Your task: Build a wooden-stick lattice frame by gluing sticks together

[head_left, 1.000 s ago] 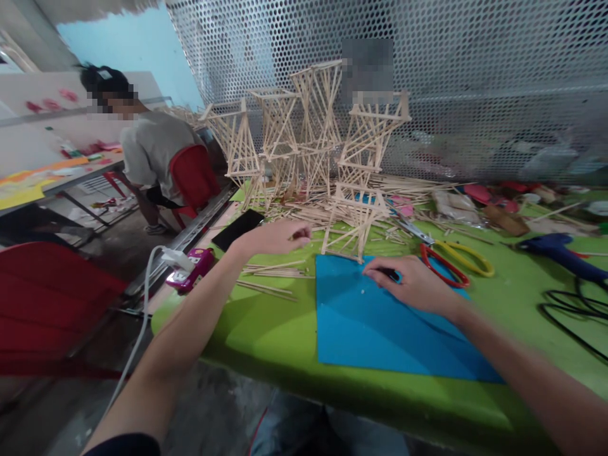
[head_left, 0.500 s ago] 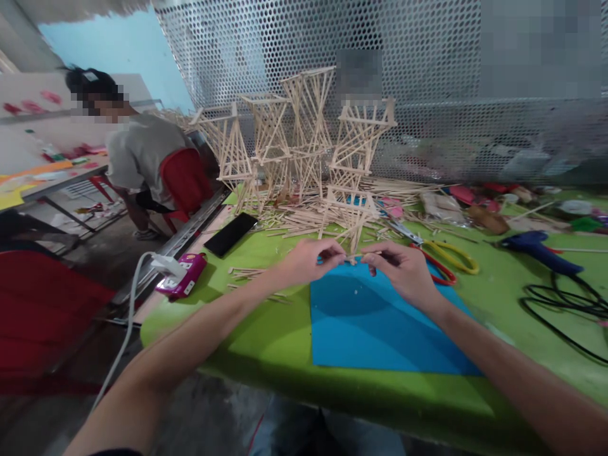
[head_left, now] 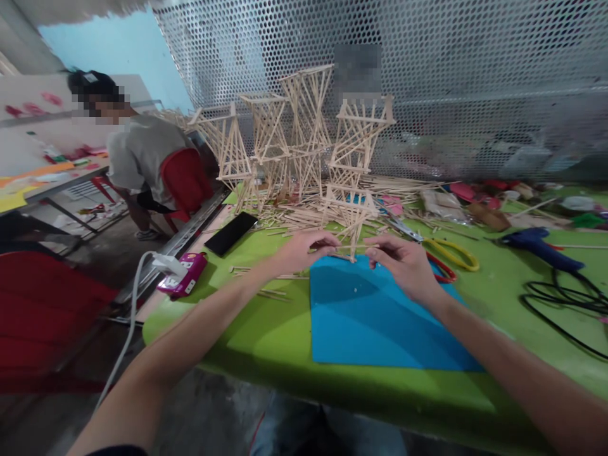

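Between my two hands a thin wooden stick [head_left: 357, 247] runs level, just above the far edge of a blue sheet [head_left: 370, 323]. My left hand [head_left: 311, 249] pinches its left end; the fingertips of my right hand [head_left: 401, 259] close on its right end. Right behind them a small wooden stick frame [head_left: 350, 202] narrows downward, its foot close to the held stick. I cannot tell whether the two touch. Beyond stand several taller stick towers, among them one at the right [head_left: 358, 139] and one in the middle [head_left: 308, 107].
Loose sticks [head_left: 299, 215] are heaped around the towers. Scissors [head_left: 456, 253] and a blue glue gun [head_left: 536, 247] with a black cord lie to the right. A black phone [head_left: 231, 234] and a purple power adapter [head_left: 183, 275] are at left. A person [head_left: 147, 152] sits beyond.
My hands have moved slightly apart and up a little, so more of the stick shows between them. Another stick now shows on the table beside my left forearm.
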A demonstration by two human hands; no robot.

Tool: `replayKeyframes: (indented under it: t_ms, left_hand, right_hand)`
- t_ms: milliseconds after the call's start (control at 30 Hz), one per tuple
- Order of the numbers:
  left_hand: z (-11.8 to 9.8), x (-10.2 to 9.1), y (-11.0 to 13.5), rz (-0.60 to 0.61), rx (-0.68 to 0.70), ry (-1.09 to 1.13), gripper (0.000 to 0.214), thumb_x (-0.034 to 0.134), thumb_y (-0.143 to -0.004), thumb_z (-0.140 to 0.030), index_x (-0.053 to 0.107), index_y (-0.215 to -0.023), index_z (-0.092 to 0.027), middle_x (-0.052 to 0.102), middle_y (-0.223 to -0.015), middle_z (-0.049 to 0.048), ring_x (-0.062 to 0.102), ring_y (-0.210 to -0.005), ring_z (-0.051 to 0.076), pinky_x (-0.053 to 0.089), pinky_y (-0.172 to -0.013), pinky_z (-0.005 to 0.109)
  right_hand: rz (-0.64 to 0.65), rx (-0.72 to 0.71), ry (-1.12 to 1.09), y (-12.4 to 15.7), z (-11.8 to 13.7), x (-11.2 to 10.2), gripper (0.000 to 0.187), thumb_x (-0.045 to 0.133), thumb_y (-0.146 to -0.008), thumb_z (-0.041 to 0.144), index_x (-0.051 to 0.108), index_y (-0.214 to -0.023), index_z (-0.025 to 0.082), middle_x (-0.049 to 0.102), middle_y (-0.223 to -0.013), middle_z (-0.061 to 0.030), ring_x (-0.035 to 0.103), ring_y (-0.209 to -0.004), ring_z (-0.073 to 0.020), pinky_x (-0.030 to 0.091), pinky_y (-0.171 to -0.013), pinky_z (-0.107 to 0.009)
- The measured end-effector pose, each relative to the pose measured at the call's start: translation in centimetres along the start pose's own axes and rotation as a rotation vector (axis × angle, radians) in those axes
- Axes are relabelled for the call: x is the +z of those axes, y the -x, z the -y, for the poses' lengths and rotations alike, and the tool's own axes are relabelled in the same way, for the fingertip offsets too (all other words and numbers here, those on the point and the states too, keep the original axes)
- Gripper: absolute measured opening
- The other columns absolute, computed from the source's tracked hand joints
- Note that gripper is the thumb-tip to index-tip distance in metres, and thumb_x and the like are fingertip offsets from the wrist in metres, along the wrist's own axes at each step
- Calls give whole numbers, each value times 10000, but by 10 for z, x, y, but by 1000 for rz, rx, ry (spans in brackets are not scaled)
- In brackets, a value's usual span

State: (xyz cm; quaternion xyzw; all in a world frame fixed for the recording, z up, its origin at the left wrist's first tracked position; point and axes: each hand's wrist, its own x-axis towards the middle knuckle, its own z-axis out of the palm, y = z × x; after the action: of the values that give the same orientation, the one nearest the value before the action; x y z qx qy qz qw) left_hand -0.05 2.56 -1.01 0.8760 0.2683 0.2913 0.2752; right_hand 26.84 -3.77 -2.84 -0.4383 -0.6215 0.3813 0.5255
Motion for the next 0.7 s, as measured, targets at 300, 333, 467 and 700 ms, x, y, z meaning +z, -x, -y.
replayKeyframes:
  t_ms: [300,333,467,700]
  left_hand:
    - [2,12,-2,-156,-6,-133,354,706,-981,-470,677,-1213,-205,748,-1160,72,707,-1032,199,579,-938,349]
    - [5,12,-2,-178,-19,-181,400,711,-977,-474,658,-1267,-203,729,-1229,86,695,-1081,212,573,-966,362]
    - [19,12,-5,-73,-120,-310,399,660,-1017,-431,649,-1352,-214,675,-1419,94,686,-1179,235,562,-1021,378]
    - [25,12,-7,33,-91,-196,244,585,-1051,-271,747,-1222,-208,809,-1140,51,762,-952,183,595,-897,327]
  right_hand:
    - [-126,-63,-7,-2,0,-1,189,798,-914,423,767,-876,240,735,-907,-25,649,-673,-151,550,-658,-313]
    - [-145,-66,8,-2,0,-2,194,795,-914,433,769,-880,244,738,-928,-28,648,-667,-153,550,-646,-316]
    - [-191,-69,75,-4,1,-4,228,779,-915,484,791,-904,256,759,-967,-39,650,-650,-166,555,-606,-328]
    - [-227,-68,180,-2,5,-6,268,768,-911,515,811,-898,251,752,-812,-32,640,-634,-171,548,-599,-317]
